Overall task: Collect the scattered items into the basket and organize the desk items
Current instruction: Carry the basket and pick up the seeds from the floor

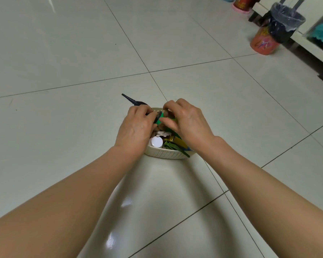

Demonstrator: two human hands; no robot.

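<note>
Hands meet over my basket (pixel 166 154) on the floor: left hand (pixel 136 128) grips a dark tool (pixel 134 101), right hand (pixel 186 121) pinches a green item (pixel 163 120).

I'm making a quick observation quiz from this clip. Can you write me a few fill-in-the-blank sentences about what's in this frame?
1. The cream basket sits on a tiled ____.
2. Both hands, the left hand and the right hand, work over the ____.
3. The round cap at the basket's near left side is ____ in colour.
4. The bin at the upper right is lined with a plastic ____.

Missing words: floor; basket; white; bag
</note>
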